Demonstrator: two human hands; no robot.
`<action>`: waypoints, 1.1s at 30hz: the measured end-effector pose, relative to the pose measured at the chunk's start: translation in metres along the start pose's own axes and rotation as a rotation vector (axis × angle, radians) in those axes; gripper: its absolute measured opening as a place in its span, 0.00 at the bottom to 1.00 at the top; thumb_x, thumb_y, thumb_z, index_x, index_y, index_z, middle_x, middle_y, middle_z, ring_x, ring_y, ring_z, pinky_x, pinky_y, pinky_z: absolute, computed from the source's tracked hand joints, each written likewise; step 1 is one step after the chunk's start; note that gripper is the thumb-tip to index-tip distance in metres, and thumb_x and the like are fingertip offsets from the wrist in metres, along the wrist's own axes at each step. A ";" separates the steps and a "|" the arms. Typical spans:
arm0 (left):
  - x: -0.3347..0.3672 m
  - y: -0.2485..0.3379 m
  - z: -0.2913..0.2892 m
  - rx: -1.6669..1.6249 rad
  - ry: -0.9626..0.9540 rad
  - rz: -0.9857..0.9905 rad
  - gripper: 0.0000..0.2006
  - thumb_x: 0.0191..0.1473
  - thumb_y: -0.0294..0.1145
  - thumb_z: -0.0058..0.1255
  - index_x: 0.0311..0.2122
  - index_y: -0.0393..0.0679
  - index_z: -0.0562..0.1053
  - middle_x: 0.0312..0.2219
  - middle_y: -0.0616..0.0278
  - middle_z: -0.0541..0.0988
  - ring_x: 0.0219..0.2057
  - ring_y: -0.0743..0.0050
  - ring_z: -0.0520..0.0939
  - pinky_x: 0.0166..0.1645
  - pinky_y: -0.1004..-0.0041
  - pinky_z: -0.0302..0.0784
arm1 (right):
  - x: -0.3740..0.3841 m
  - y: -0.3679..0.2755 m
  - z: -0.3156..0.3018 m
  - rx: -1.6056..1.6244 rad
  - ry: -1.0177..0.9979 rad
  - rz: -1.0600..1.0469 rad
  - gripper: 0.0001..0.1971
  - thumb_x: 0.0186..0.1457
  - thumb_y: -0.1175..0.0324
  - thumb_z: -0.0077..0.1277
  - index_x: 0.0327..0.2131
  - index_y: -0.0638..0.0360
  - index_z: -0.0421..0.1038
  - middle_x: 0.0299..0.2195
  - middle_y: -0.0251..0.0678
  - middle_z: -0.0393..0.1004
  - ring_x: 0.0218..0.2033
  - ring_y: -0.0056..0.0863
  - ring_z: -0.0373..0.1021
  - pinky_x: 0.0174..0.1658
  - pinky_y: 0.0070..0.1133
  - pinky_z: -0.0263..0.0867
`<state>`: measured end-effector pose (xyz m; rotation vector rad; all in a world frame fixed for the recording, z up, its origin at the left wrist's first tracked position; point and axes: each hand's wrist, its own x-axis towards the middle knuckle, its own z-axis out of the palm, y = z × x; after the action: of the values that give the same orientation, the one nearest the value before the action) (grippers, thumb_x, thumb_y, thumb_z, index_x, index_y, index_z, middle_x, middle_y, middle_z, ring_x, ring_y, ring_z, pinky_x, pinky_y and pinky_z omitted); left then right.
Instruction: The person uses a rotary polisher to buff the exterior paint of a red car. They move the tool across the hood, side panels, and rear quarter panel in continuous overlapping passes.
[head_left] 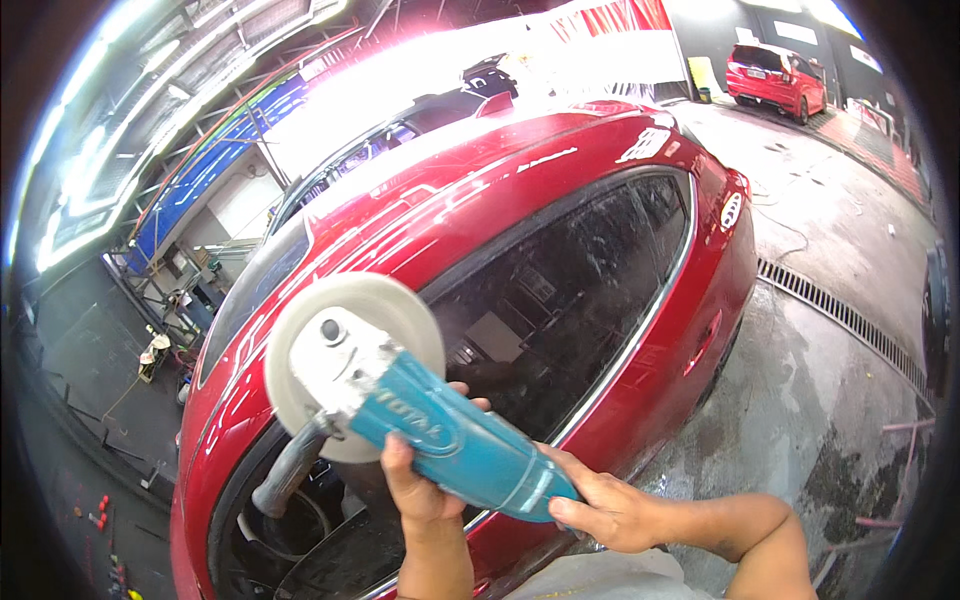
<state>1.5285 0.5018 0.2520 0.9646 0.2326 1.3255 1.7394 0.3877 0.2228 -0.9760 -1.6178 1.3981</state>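
A teal rotary polisher with a grey metal head is held up in both my hands, tilted across the side of a red car. My left hand wraps round the body behind the head, its thumb in front and fingertips showing on the far side. Round the rear end of the body, my right hand is closed. The pale round pad sits at the upper left, over the car's roof edge and side window. I cannot tell whether it touches the paint. A dark side handle sticks out below the head, with neither hand on it.
The car's dark side window lies just beyond the tool. A floor drain grate runs along the wet concrete at right. Another red car stands far right. Behind, at left, are a dark vehicle and a cluttered rack.
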 end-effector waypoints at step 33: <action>0.151 -0.248 0.135 -0.047 -0.089 -0.315 0.26 0.57 0.35 0.67 0.57 0.36 0.71 0.46 0.57 0.82 0.45 0.68 0.85 0.53 0.64 0.84 | -0.073 0.091 -0.263 0.249 0.305 -0.059 0.42 0.69 0.48 0.45 0.75 0.66 0.45 0.54 0.42 0.71 0.45 0.28 0.70 0.49 0.28 0.70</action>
<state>1.8342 0.5897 0.2158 0.9031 0.2719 0.9935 2.0142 0.4360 0.1535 -0.9344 -1.2077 1.3019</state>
